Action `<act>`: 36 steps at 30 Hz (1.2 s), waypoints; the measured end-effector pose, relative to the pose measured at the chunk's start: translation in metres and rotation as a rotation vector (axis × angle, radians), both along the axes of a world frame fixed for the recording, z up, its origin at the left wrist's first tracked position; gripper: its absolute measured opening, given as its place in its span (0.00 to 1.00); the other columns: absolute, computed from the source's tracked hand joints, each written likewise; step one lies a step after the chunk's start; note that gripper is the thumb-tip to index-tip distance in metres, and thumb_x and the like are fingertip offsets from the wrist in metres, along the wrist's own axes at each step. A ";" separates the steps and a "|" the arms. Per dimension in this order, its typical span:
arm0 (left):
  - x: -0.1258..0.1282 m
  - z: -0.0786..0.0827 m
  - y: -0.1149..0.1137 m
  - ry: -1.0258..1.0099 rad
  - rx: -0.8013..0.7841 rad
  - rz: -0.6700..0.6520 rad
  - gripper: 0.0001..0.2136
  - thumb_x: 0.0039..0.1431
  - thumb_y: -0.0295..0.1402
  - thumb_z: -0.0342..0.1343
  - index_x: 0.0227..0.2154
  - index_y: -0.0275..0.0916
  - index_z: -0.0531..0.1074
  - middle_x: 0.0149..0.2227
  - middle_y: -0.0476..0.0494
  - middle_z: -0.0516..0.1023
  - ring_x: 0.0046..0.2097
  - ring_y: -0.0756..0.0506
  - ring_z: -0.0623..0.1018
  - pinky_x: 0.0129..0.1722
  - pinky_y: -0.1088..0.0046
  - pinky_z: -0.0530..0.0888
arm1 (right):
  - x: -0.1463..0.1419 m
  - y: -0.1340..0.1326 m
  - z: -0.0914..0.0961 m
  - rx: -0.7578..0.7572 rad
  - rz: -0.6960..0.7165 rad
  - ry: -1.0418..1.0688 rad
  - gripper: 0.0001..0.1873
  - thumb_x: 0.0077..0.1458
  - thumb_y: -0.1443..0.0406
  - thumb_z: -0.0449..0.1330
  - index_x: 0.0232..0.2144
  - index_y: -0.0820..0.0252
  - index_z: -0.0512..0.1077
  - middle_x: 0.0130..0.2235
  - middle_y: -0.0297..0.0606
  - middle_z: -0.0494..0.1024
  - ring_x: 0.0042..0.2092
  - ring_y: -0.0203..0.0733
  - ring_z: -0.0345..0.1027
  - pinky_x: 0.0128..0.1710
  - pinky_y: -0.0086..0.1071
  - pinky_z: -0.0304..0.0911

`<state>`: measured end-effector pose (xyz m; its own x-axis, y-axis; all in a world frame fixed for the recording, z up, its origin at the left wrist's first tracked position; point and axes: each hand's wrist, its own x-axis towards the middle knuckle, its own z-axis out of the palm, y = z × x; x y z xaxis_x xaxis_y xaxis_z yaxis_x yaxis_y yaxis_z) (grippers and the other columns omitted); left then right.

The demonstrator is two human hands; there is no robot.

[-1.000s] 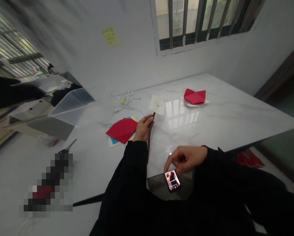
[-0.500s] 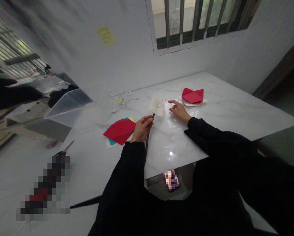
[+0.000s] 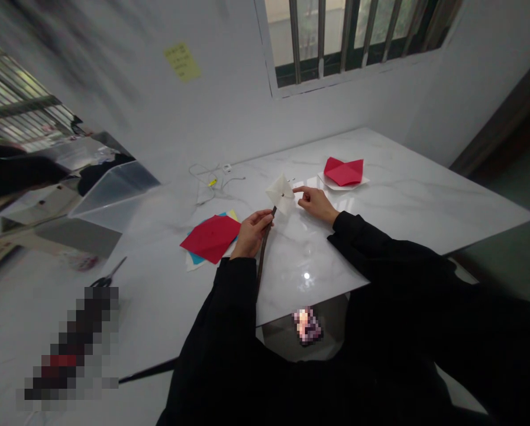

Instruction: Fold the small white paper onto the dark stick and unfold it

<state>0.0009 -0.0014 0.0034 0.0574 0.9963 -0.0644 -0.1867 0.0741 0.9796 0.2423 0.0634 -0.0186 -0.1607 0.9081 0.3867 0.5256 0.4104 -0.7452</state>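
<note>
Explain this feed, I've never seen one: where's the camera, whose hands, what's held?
No machine here: a camera on a person's head looks down at their own two bare hands in black sleeves. The left hand grips a thin dark brown stick topped with a white paper pinwheel. The right hand holds nothing; its index finger points at the pinwheel. On the white marble table lie a red-topped stack of coloured paper sheets, a folded red paper and dark-handled scissors.

Soft daylight from barred window; glare on glossy table; left edge blurred, seemingly motion smear.
</note>
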 end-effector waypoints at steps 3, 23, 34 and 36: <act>0.000 0.000 0.000 -0.008 0.001 -0.001 0.22 0.38 0.40 0.78 0.37 0.38 0.81 0.36 0.45 0.81 0.34 0.50 0.75 0.39 0.71 0.72 | 0.001 0.000 -0.001 -0.009 0.006 0.008 0.25 0.52 0.71 0.58 0.53 0.63 0.80 0.26 0.31 0.70 0.28 0.37 0.62 0.37 0.32 0.56; -0.003 0.000 -0.001 -0.042 0.004 0.026 0.21 0.42 0.38 0.76 0.40 0.36 0.81 0.37 0.44 0.81 0.33 0.51 0.75 0.37 0.73 0.72 | 0.004 -0.008 0.004 -0.084 -0.044 -0.033 0.12 0.52 0.66 0.58 0.34 0.62 0.81 0.24 0.32 0.69 0.29 0.37 0.60 0.35 0.32 0.52; -0.004 0.001 -0.002 -0.039 0.002 0.024 0.21 0.43 0.39 0.76 0.40 0.37 0.80 0.38 0.44 0.81 0.34 0.51 0.76 0.38 0.73 0.72 | 0.001 -0.026 0.019 -0.479 0.282 0.143 0.38 0.50 0.66 0.59 0.65 0.67 0.67 0.23 0.26 0.69 0.23 0.33 0.54 0.25 0.29 0.49; -0.004 0.000 -0.002 -0.042 0.002 0.028 0.22 0.42 0.39 0.77 0.40 0.37 0.80 0.38 0.44 0.81 0.33 0.51 0.76 0.38 0.73 0.72 | -0.001 -0.032 0.024 -0.636 0.592 0.141 0.26 0.52 0.63 0.59 0.53 0.67 0.77 0.22 0.26 0.65 0.21 0.31 0.47 0.23 0.29 0.43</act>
